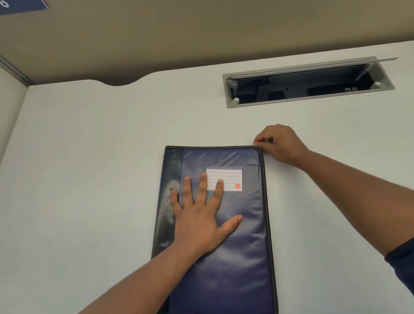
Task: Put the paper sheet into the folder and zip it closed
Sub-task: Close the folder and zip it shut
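Note:
A dark blue zip folder (237,254) lies flat on the white desk, with a black spine on its left and a white label card (230,176) on its cover. My left hand (201,217) rests flat on the cover with fingers spread, pressing it down. My right hand (281,144) is at the folder's far right corner, its fingers pinched together at the zipper edge; the zipper pull itself is hidden between them. No paper sheet shows; the folder is folded shut.
The white desk (89,167) spreads wide to the left and right of the folder. An open cable hatch (307,83) with a raised metal lid is sunk into the desk at the back right. A beige partition wall rises behind the desk.

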Tool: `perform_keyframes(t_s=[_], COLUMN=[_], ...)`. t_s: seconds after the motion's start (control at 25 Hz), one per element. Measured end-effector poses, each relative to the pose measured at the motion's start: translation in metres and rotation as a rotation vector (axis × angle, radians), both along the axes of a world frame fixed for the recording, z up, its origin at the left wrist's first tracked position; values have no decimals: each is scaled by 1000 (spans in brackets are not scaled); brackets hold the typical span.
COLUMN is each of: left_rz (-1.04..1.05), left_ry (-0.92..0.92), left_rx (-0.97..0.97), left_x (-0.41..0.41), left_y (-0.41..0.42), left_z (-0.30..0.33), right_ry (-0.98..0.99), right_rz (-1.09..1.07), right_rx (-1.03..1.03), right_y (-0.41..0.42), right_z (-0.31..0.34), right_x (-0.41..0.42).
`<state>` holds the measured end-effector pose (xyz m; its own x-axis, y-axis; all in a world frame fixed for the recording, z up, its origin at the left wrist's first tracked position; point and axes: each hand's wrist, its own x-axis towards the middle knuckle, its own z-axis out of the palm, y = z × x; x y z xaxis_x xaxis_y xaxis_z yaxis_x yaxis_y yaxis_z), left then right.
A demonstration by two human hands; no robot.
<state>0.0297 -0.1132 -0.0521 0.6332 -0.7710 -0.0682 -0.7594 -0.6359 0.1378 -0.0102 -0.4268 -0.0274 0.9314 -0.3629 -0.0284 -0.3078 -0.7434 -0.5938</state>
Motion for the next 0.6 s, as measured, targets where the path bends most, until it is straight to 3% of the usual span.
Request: perform_keyframes(t_s=[0.32,0.6], left_rz=[17,68], left_ry=[19,120], left_rx=[13,47], left_x=[0,2], left_y=[-4,-6], left_z=[-4,3], right_ry=[95,70], right_rz=[349,377], right_rx=[-127,-142], right_y=[-11,-6], right_z=[14,13], right_x=[52,52])
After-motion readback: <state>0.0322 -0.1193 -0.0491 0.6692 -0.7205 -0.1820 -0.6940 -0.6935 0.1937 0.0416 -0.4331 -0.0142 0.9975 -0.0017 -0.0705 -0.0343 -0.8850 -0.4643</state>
